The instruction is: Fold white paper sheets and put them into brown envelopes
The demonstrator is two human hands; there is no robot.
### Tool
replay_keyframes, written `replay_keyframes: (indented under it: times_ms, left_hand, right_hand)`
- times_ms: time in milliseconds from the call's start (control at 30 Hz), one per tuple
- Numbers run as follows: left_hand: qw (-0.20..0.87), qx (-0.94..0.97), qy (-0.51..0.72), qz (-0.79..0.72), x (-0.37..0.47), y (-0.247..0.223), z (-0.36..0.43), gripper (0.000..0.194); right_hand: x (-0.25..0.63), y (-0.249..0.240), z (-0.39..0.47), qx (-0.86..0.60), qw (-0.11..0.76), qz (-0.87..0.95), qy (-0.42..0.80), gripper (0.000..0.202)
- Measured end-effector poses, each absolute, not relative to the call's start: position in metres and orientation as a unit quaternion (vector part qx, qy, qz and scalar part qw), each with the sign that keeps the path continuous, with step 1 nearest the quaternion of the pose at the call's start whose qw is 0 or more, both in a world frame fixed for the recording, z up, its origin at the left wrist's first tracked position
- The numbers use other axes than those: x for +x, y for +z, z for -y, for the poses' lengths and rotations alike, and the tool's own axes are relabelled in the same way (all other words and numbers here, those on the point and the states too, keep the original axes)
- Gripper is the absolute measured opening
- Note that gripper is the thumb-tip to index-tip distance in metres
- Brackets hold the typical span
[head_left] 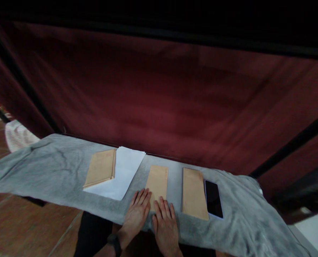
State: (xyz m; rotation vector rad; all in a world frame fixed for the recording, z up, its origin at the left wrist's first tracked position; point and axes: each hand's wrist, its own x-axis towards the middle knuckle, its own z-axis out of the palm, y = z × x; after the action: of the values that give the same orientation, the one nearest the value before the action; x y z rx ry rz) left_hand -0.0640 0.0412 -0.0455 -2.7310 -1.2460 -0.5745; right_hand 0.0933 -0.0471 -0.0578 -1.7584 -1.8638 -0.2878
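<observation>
A single brown paper envelope lies flat in front of me, its long side pointing away and small printed marks near its far right corner. My left hand rests on its near left edge, fingers stretched out. On its near right part lie the fingers of my right hand, flat and slightly spread. Neither hand grips anything; the envelope's near end is partly hidden beneath them. To the right is a stack of brown envelopes. Left of me, another pile of brown envelopes sits partly over white paper sheets.
A dark-screened phone lies against the right envelope stack. Grey cloth covers the long narrow surface. Behind it rises a dark red panel with black frame bars. Brown floor tiles show at lower left.
</observation>
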Motion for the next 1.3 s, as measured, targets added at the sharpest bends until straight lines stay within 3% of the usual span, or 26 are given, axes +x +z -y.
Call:
replay_keyframes:
  times_ms: [267, 433, 767, 1300]
  left_hand:
    - [-0.077, -0.906, -0.132, 0.395, 0.019, -0.024, -0.075, 0.058]
    - [-0.083, -0.91, -0.115, 0.39, 0.045, -0.032, -0.111, 0.063]
    - [-0.037, -0.907, -0.17, 0.383, 0.059, -0.048, -0.16, 0.056]
    - [-0.077, -0.94, -0.12, 0.309, 0.015, -0.039, -0.117, 0.049]
  right_hand:
    - [0.092, -0.064, 0.046, -0.659, 0.28, 0.693, -0.079, 0.035]
    - [0.089, -0.062, 0.045, -0.667, 0.304, 0.672, -0.106, 0.039]
    - [0.094, -0.053, 0.049, -0.661, 0.248, 0.693, -0.142, 0.058]
    - [0.096, -0.052, 0.049, -0.675, 0.221, 0.701, -0.072, 0.047]
